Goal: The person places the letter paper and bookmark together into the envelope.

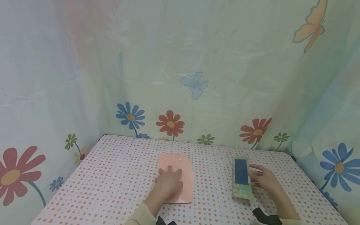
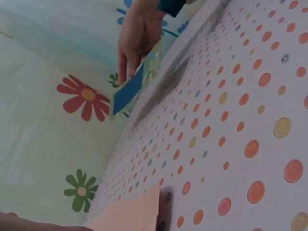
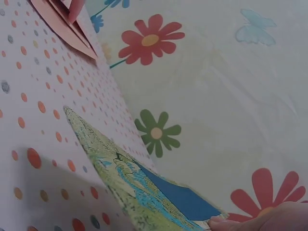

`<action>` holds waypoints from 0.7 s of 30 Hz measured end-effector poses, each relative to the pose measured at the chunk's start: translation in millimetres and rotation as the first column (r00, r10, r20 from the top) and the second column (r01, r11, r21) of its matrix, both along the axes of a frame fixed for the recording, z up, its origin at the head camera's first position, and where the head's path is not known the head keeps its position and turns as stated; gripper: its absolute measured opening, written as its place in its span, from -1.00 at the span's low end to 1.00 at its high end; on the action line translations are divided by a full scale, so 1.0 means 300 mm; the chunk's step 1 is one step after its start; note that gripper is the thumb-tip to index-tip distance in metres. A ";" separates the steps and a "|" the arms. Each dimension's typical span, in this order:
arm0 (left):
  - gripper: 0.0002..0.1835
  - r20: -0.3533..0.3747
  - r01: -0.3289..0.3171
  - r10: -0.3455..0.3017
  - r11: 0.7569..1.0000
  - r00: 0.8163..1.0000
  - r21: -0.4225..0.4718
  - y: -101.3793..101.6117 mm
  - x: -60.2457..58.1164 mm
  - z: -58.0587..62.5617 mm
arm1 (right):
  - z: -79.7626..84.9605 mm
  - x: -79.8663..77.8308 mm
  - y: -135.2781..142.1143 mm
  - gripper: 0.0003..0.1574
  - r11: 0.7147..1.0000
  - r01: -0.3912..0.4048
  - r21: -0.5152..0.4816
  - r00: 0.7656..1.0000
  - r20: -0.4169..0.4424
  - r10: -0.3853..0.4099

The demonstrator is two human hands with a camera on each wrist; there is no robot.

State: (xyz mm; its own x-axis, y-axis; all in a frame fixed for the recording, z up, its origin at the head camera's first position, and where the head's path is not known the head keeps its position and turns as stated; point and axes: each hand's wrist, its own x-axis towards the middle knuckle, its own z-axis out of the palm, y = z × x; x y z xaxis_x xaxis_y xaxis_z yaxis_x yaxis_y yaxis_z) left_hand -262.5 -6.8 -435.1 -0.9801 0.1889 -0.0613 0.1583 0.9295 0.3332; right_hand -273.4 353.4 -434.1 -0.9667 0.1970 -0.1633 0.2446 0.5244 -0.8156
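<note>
A pink paper envelope point(image 1: 187, 178) lies on the dotted table, its angled flap side toward the right. My left hand point(image 1: 168, 182) rests on it with the fingers spread. To the right, my right hand point(image 1: 264, 178) pinches a long green patterned card point(image 1: 242, 191) by its right edge. A dark blue rectangle covers part of that card's face. In the left wrist view the card point(image 2: 153, 62) is tilted, with a shadow on the table beneath it. The right wrist view shows the thumb on the card point(image 3: 144, 197) near the blue part.
White cloth with coloured dots covers the table point(image 1: 112, 175). Behind it and at both sides hangs a pale curtain point(image 1: 225, 62) printed with flowers and butterflies. A stretch of dotted cloth lies between the envelope and the card.
</note>
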 end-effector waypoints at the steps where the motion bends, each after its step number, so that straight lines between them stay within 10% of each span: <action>1: -0.49 -0.001 0.000 0.000 1.000 1.000 0.003 0.000 -0.001 -0.002 | -0.002 0.000 -0.006 -0.28 1.000 0.001 -0.003 1.000 -0.004 -0.001; 21: -0.48 -0.008 -0.016 0.016 1.000 1.000 -0.002 0.003 0.003 0.001 | -0.039 -0.007 -0.098 -0.31 0.996 -0.051 -0.067 0.994 -0.096 0.044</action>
State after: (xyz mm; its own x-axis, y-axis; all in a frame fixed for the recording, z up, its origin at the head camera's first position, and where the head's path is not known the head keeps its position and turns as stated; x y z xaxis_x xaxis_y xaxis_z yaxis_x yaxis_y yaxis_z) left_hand -261.7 -6.0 -434.8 -0.9835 0.1728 -0.0541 0.1457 0.9327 0.3300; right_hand -275.6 324.0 -446.0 -0.9864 0.1421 -0.0826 0.1411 0.4749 -0.8686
